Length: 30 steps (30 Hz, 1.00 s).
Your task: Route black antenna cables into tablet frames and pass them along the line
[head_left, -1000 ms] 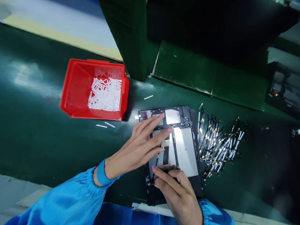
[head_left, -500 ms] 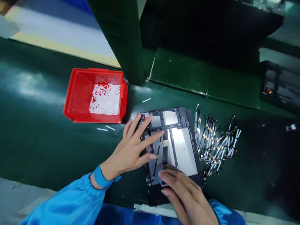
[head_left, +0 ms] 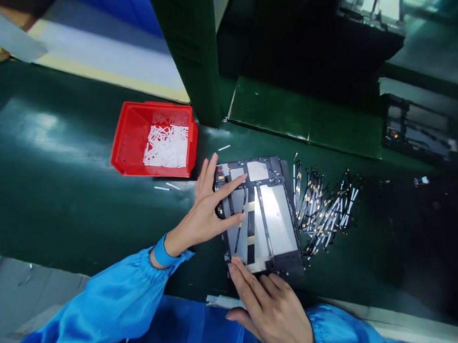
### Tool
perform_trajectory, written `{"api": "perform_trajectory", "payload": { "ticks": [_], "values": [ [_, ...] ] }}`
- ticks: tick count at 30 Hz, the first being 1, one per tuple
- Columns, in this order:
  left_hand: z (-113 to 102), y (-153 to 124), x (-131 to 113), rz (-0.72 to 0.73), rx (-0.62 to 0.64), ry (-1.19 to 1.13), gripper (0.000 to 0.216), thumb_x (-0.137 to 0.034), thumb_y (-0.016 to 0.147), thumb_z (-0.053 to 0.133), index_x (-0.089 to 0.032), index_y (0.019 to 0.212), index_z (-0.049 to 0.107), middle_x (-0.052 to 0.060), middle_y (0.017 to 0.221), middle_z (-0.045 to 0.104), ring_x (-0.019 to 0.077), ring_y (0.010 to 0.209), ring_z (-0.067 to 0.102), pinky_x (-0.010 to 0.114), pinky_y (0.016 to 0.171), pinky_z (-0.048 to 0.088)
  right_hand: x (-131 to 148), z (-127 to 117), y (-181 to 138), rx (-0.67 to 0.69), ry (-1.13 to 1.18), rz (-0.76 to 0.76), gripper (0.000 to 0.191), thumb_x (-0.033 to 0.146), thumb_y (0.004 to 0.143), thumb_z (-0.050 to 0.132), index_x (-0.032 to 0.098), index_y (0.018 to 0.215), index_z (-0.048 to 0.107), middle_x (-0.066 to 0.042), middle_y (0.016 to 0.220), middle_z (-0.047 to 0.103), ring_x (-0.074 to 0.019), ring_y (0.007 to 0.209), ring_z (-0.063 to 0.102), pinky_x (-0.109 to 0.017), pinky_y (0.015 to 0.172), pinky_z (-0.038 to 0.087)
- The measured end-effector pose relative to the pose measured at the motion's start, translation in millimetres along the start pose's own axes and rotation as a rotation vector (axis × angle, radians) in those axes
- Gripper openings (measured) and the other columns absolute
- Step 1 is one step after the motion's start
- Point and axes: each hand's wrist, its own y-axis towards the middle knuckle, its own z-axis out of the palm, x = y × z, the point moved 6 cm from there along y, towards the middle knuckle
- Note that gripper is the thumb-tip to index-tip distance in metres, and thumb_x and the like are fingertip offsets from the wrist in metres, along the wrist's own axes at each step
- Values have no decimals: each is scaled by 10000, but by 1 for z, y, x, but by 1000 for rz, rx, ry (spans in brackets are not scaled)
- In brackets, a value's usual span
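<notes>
An opened tablet (head_left: 276,216) lies in front of me, its silver battery panels, thin black flex cables and circuit parts exposed. My left hand (head_left: 206,211) rests along its upper left edge with fingers spread. The left index finger and thumb reach over the panels on either side of a thin black cable (head_left: 238,232). At the tablet's lower left, my right hand (head_left: 270,307) presses its outstretched fingertips near that cable's lower end. The right thumb stands apart below, and I see nothing held in either hand.
A red bin (head_left: 129,139) of white strips (head_left: 167,146) stands left, with a few loose strips near it. Right of the tablet lies a pile of flex cables (head_left: 326,211). A green post (head_left: 198,64) and ledge (head_left: 273,110) rise behind. Another opened device (head_left: 413,129) sits far right.
My right hand has moved left and lowered its fingertips to the tablet's lower left. My left fingers have shifted slightly, with index and thumb still spread. The view has shifted a little.
</notes>
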Motion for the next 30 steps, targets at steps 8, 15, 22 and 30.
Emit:
{"api": "perform_trajectory", "payload": {
  "ticks": [8,15,22,30],
  "values": [
    [12,-33,-10,-150,-87,-282,851,-367,897,606,-347,1532,40,-18,1622,-189,299,1498,-101,534,1211,103,-57,-21,-30,-256,356,330,658,643,906,449,161,1347,525,-136,1244,583,-244,1063,618,-329,815,557],
    [57,-93,-28,-437,-345,-639,710,-336,946,534,-361,1523,121,-5,1639,83,247,1509,69,472,1233,107,-116,4,-68,-286,431,872,533,490,842,651,211,1293,600,-98,1114,512,-211,944,611,-276,684,563],
    [38,-94,-48,-414,-538,-909,747,-268,895,617,-360,1503,194,20,1615,215,235,1494,174,418,1219,198,-103,1,-74,-361,1035,870,608,392,838,686,272,1405,501,-69,1374,556,-240,1239,552,-310,1007,482],
    [7,-49,-71,51,-553,-644,545,-368,961,433,-356,1475,252,10,1631,58,312,1481,203,505,1175,310,-172,-63,-77,-879,1313,949,582,440,870,598,309,1421,469,-79,1303,624,-271,983,698,-414,766,598]
  ]
}}
